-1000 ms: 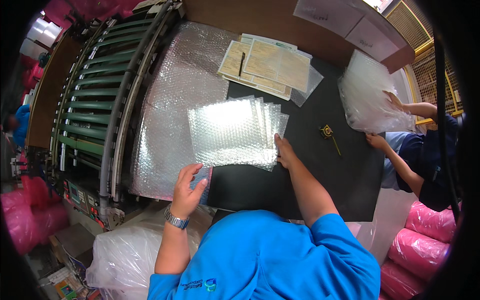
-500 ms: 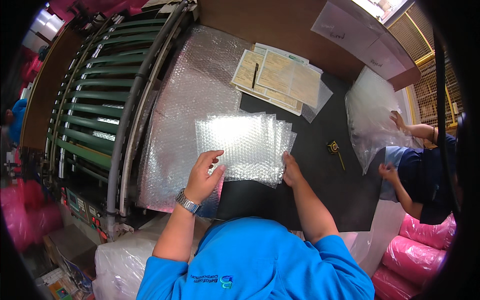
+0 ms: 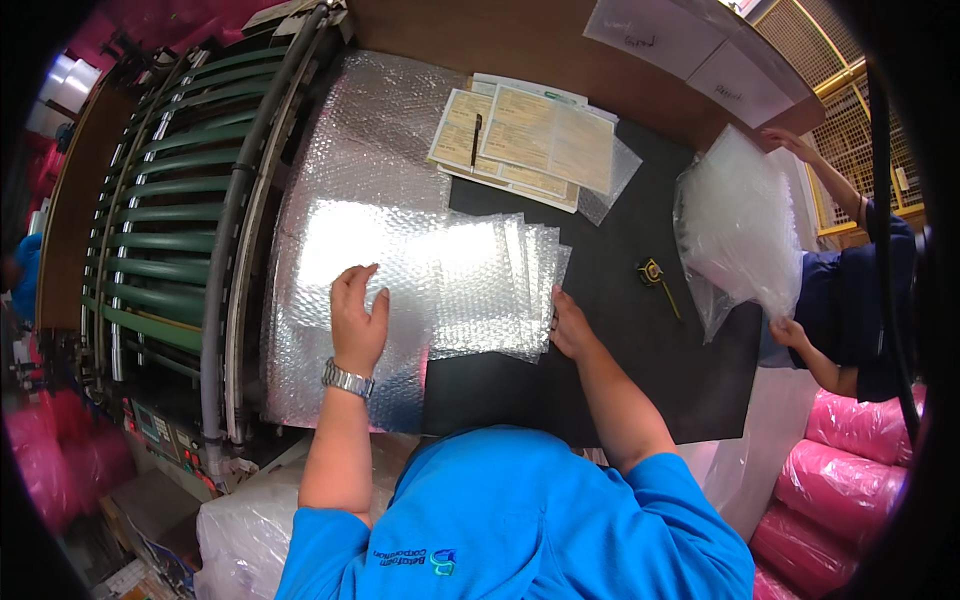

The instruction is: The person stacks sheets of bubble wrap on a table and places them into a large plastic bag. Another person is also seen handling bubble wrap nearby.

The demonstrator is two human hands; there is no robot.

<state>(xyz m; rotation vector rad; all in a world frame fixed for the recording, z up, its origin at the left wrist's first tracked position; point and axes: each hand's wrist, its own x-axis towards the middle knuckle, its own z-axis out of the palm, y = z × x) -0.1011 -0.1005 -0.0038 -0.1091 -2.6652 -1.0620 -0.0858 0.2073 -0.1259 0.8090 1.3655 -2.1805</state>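
A fanned stack of clear bubble-wrap sheets [image 3: 490, 290] lies in front of me, its layered edges stepping out to the right. My right hand [image 3: 570, 325] is at the stack's right edge, gripping it, with part of the fingers hidden by the sheets. To the left, my left hand [image 3: 358, 322] is over a larger bubble-wrap sheet [image 3: 375, 125], thumb and fingers apart and nothing held. Glare whitens the plastic just above that hand. A metal-banded watch [image 3: 348, 378] is on my left wrist.
Papers with a pen [image 3: 476, 140] lie at the far side of the black tabletop [image 3: 640, 390]. A tape measure [image 3: 651, 271] sits to the right. A machine with green rollers [image 3: 170, 240] stands left. At right, another person handles a clear plastic bag [image 3: 745, 225] near pink rolls [image 3: 840, 490].
My left hand has moved left, off the stack and over the larger sheet. My right hand stays at the stack's edge. The other person has lifted and spread the clear bag.
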